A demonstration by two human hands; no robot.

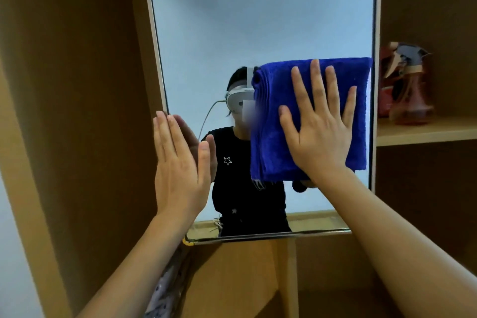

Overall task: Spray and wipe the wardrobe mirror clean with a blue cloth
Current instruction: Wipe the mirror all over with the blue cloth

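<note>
While the right hand presses the folded blue cloth flat against the right half of the wardrobe mirror, its fingers are straight and spread, gripping nothing. At the mirror's left edge, the left hand rests with fingers straight and together. A reddish spray bottle stands on the wooden shelf just right of the mirror.

The wardrobe mirror is a tall rectangular pane in a thin pale frame, standing upright between brown wooden panels. A folded blue cloth, thick and fluffy, lies flat against the glass by the mirror's right edge, around mid-height. A reddish, translucent spray bottle stands upright on the shelf just right of the mirror.
</note>
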